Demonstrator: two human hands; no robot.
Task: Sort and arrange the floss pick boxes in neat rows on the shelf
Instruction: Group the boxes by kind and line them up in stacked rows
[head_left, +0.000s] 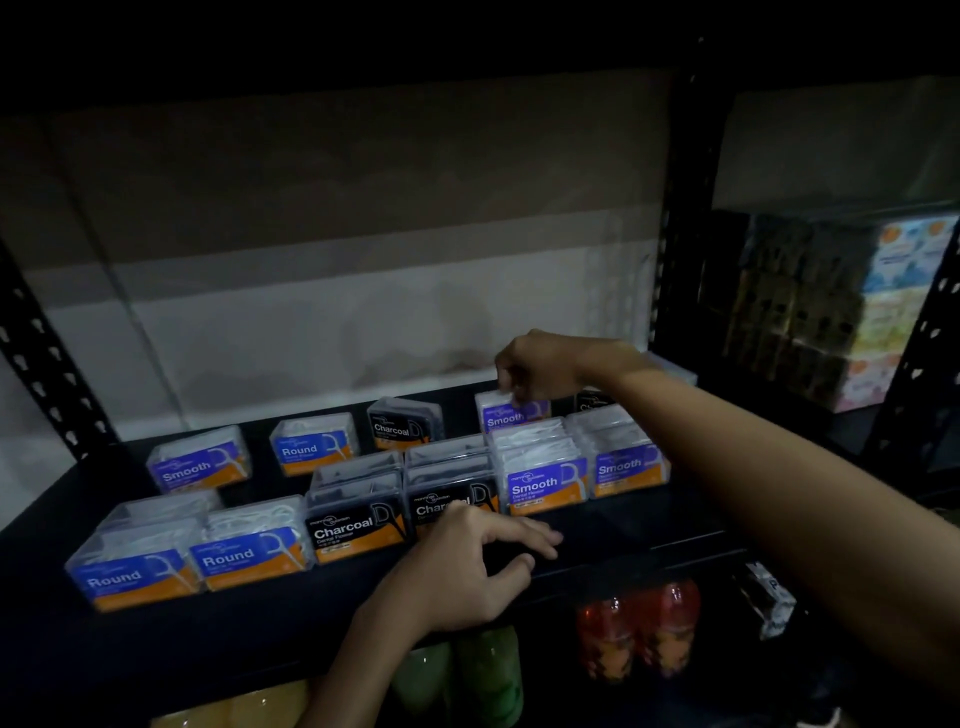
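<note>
Right hand (540, 364): reached to the rear of the dark shelf board (597, 525), my fingers curled down, pinching the top edge of a clear plastic "Smooth" floss pick box with blue-and-orange label (506, 413); box stood upright, label facing me, long axis running left-right.

Left hand (467, 561): lay at the shelf's front edge, fingers spread and relaxed, gripping nothing, partly covering the black "Charcoal" box (447, 499) in the front row.

Front row, left to right, labels toward me: two "Round" boxes (135, 571), two "Charcoal", two "Smooth" (545, 478), sides touching.

Back row, spaced apart: one "Smooth" (200, 462), one "Round" (314, 444), one "Charcoal" (402, 423), each turned slightly.

Shelf below: red drink bottles (639, 629), blurred.
</note>
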